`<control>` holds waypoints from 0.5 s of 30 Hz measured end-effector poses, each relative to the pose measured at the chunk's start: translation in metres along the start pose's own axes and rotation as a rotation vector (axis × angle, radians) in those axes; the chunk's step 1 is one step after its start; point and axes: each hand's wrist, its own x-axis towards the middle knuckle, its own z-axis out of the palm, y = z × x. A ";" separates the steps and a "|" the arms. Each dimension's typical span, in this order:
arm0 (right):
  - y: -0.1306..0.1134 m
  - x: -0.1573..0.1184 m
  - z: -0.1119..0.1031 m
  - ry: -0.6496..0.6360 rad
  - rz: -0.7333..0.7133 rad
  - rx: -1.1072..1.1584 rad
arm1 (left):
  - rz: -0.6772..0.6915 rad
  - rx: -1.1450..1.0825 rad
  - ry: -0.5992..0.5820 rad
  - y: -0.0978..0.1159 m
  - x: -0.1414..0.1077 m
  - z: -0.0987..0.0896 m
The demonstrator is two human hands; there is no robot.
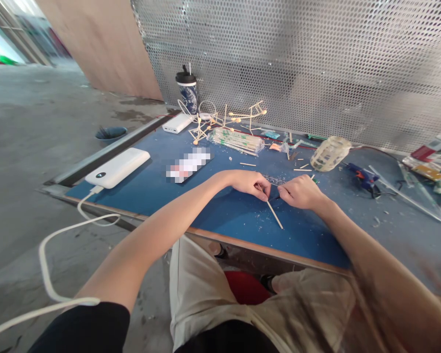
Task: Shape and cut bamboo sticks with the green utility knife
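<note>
A thin wooden stick (275, 214) slants down from the pinched fingers of my left hand (250, 183), its lower end near the blue tabletop. Just to the right, my right hand (301, 191) is closed round a slim tool whose dark tip points at the stick; a small green end shows past the knuckles. What kind of tool it is, I cannot make out. Small pale shavings lie on the blue table (220, 211) around both hands. A few loose short sticks (302, 169) rest behind my right hand.
Behind stand a lidded cup (187, 90), stick models (200, 131) and a bag of sticks (237, 141). Left are a phone (189, 165) and a white power bank (117, 167) with a cable. Right are a round stick frame (330, 153), a blue glue gun (363, 177) and a set square (422, 196).
</note>
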 end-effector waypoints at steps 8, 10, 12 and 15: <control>0.001 0.000 0.000 0.040 -0.018 0.008 | -0.019 -0.014 0.005 0.001 0.000 0.000; 0.001 0.000 0.000 0.044 -0.019 0.006 | -0.022 -0.016 0.006 0.001 -0.001 0.000; 0.001 -0.001 0.000 0.048 -0.023 0.003 | -0.025 -0.013 0.005 0.002 -0.001 0.000; 0.001 -0.001 0.001 0.062 -0.031 0.001 | -0.032 0.001 0.004 0.002 0.000 0.000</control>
